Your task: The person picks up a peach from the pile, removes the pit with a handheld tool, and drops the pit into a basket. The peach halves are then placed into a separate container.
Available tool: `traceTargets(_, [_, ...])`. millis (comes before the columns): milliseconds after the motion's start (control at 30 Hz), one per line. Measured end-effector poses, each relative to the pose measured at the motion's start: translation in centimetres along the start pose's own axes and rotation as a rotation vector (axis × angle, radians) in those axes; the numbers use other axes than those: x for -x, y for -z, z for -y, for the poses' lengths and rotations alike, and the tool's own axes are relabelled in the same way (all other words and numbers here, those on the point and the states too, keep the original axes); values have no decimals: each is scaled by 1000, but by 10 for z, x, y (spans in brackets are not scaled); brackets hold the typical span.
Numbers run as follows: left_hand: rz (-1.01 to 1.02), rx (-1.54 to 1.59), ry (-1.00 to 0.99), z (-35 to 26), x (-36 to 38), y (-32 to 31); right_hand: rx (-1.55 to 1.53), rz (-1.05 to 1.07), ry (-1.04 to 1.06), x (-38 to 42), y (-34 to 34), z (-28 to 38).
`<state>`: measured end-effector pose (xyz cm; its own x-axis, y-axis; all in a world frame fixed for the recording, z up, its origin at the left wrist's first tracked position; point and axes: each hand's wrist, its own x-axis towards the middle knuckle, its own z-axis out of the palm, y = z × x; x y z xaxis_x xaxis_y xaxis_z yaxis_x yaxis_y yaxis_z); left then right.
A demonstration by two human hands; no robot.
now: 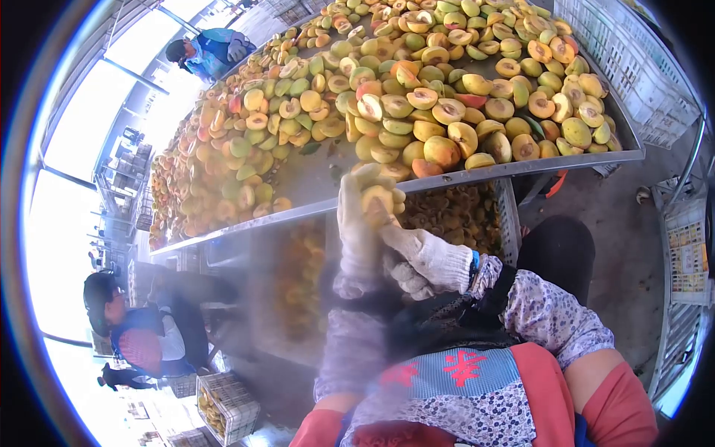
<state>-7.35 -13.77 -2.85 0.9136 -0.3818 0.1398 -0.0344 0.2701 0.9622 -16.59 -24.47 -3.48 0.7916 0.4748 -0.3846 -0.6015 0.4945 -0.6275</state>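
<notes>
My left hand (359, 216), in a pale glove, is raised at the edge of the metal table (328, 167). Its fingers are closed around a halved peach (378, 198), cut face showing. My right hand (430, 259), in a white knitted glove, is just below, with its fingers curled and thumb side against the peach. Whatever it may grip is hidden. Many halved yellow-green and reddish peaches (447, 112) are heaped on the table beyond my hands. Haze blurs my left forearm.
Under the table edge stands a crate (509, 223) beside dark fruit pieces (454, 212). White crates (625, 67) are stacked at right. One person (212, 52) stands at the far side; another (149, 335) sits at left near a fruit crate (227, 406).
</notes>
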Motion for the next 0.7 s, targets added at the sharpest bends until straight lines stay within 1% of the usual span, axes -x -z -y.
traceTargets(33, [-5,8,6,-2,-2,0,64,-78,15,-3,2,3])
traceTargets(67, [-7,21,76,-6,-5,-1,67,-86,8,-5,4,3])
traceTargets(100, [-5,35,144,-6,-9,-1,346,-181,173,-7,8,3])
traceTargets(133, [-4,45,149,-3,-12,2,624,-275,335,-10,12,2])
traceTargets(167, [39,1,98,2,-14,6,679,-290,431,-16,14,-1])
traceTargets(200, [77,-44,48,6,-13,9,678,-292,419,-14,18,-4])
traceTargets(233, [27,40,147,6,-15,6,523,-237,231,-3,10,4])
traceTargets(267, [23,42,152,2,-15,7,365,-183,51,4,6,9])
traceTargets(300, [90,-9,215,-4,-17,8,364,-185,50,8,7,11])
traceTargets(333, [158,-60,278,-10,-17,6,159,-39,-69,13,11,12])
traceTargets(367, [115,-39,333,-19,-17,-3,-48,106,-184,17,13,12])
traceTargets(400, [117,-37,335,-17,-17,-3,-49,102,-184,20,12,12])
traceTargets(467, [170,-22,299,-11,-17,1,100,-28,-202,22,10,13])
traceTargets(533, [197,-19,275,-11,-14,-2,60,13,-179,22,11,12])
traceTargets(600, [-19,489,334,-10,-5,-14,18,53,-156,21,8,10])
traceTargets(633, [-64,557,367,-10,-6,-16,124,-12,-89,19,5,10])
traceTargets(700, [-98,505,334,-12,-7,-17,390,-125,37,12,7,6])
